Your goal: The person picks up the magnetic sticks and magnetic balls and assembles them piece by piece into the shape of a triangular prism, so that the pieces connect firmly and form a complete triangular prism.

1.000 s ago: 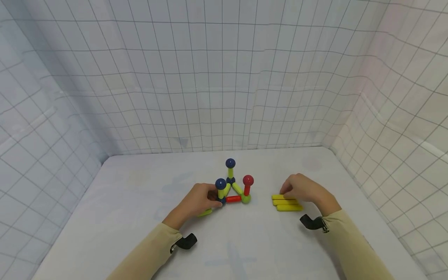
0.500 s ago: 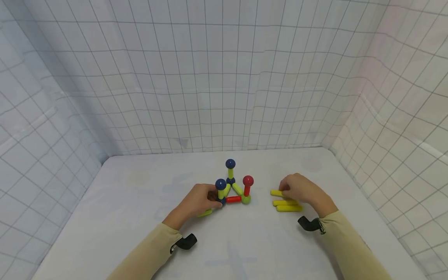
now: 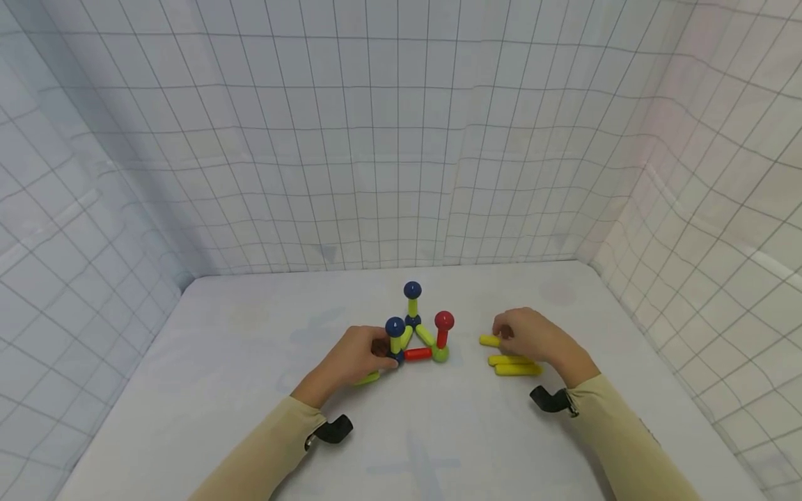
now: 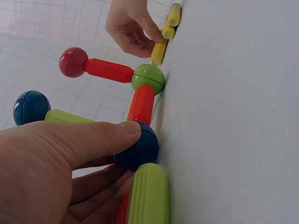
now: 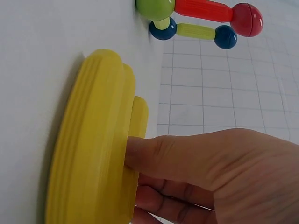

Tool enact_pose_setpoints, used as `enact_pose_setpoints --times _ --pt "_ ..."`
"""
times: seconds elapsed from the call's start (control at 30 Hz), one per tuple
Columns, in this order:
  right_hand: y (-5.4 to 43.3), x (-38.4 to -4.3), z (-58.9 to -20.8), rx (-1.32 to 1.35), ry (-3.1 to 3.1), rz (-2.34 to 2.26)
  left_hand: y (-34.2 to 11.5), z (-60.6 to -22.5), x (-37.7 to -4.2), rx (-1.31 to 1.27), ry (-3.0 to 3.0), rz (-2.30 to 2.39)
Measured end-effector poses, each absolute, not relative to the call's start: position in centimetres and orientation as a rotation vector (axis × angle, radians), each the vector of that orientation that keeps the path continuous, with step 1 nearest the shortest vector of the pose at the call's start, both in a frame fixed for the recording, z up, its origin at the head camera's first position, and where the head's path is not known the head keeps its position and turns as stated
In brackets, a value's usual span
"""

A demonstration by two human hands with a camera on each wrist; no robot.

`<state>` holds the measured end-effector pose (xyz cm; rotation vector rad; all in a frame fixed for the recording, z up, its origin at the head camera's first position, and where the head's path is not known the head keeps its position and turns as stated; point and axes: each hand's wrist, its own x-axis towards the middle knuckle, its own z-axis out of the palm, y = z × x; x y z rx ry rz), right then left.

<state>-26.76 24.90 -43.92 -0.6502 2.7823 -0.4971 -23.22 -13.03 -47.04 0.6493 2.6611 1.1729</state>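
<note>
A construction of magnetic rods and balls stands on the white table, with a triangle of rods at its base. Upright rods rise from its corners, topped by a red ball point(image 3: 444, 321) and two blue balls. My left hand point(image 3: 358, 353) holds the lower blue ball point(image 4: 142, 150) at the front-left corner, thumb on its side. A red rod point(image 3: 418, 354) links that ball to the green ball point(image 3: 441, 353). On the right, my right hand point(image 3: 532, 336) pinches a yellow rod point(image 3: 489, 341) between thumb and fingers. Two more yellow rods point(image 3: 518, 370) lie side by side just nearer to me.
A loose lime rod point(image 4: 150, 196) lies beside my left hand, with a red piece point(image 4: 122, 210) partly hidden behind it. White grid-lined cloth point(image 3: 401, 139) encloses the table point(image 3: 401, 431) at the back and both sides.
My right hand has drawn one yellow rod away from the other two, leftward and toward the back. The left hand stays on the blue ball.
</note>
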Motion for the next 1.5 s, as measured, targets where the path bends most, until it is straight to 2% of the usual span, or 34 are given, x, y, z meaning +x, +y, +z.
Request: enact_pose_setpoints --times 0.63,0.97,1.23,1.5 --pt "24.9 -27.0 -43.9 -0.567 2.793 -0.546 -13.1 -47.1 -23.4 0.650 2.662 1.167" --pt "24.9 -26.5 -40.1 -0.829 2.984 -0.779 -13.2 -47.3 -23.4 0.648 2.667 1.164" --pt "21.9 -26.8 -36.2 -1.116 3.037 -1.039 -13.2 -47.3 -23.4 0.663 2.675 1.164" --pt "18.6 -27.2 -35.0 -1.253 2.968 -1.095 -13.2 -47.4 -23.3 0.650 2.667 1.164"
